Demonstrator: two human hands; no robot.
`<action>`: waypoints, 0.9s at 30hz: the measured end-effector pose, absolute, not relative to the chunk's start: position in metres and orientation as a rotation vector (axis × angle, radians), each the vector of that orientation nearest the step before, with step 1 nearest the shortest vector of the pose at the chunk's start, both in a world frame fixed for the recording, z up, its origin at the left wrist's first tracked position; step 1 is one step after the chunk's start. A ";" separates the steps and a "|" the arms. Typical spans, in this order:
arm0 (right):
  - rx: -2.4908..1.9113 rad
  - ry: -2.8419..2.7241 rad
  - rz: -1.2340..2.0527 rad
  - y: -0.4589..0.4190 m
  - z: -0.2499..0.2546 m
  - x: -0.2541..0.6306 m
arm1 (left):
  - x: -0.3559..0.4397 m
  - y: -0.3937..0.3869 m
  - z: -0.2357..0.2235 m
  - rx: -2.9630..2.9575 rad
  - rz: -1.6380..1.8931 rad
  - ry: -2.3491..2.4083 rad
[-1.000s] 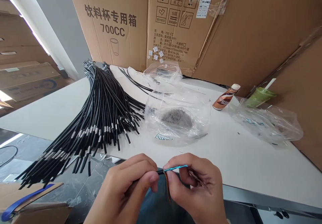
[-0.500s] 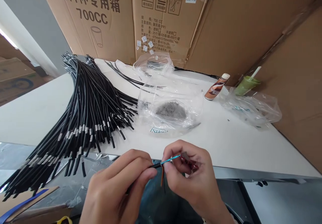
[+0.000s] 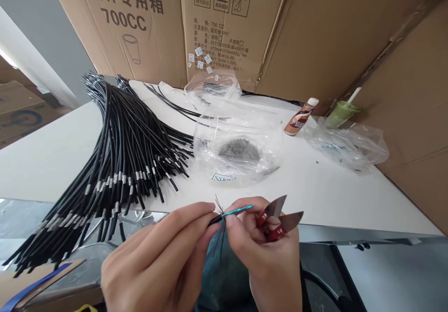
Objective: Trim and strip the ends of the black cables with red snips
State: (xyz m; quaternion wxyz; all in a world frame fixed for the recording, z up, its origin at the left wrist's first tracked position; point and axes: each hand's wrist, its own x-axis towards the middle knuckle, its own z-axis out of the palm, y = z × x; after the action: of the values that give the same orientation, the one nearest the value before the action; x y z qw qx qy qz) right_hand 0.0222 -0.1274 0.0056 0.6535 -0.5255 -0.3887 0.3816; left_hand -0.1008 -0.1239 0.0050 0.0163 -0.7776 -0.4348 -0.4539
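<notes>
Between the fingertips of my left hand (image 3: 159, 251) is the end of a black cable (image 3: 215, 219). Out of its stripped end come a shiny blue strand (image 3: 240, 210) and several thin dark wires (image 3: 221, 244), some pointing up and some hanging down. My right hand (image 3: 261, 256) pinches near the base of the blue strand with thumb and forefinger. The same hand also keeps a pair of red-handled scissors (image 3: 277, 225) in its palm and fingers, their two blades spread apart and pointing up and right. The handles' lower ends are hidden by the hand.
A large pile of black cables (image 3: 119, 148) covers the left of the white table (image 3: 315, 195). Behind my hands lies a clear plastic bag (image 3: 241, 120) with grey bits inside. A brown bottle (image 3: 300, 118), a green cup (image 3: 341, 114) and cardboard boxes (image 3: 336, 31) stand farther back.
The scissors have turned in my right hand, so both blades now show, spread apart. The thin wires at the cable end are fanned out, some now upward. The view has shifted slightly.
</notes>
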 end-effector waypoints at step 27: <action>-1.110 -0.757 0.342 -0.118 -0.019 -0.012 | -0.089 -0.113 -0.010 -2.363 -1.290 -1.338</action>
State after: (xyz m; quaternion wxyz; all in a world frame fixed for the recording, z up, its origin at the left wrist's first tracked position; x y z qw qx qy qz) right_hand -0.0119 -0.1180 -0.0190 0.7692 -0.5115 -0.3491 0.1576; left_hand -0.0888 -0.1125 -0.0103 0.0677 -0.7842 -0.4440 -0.4281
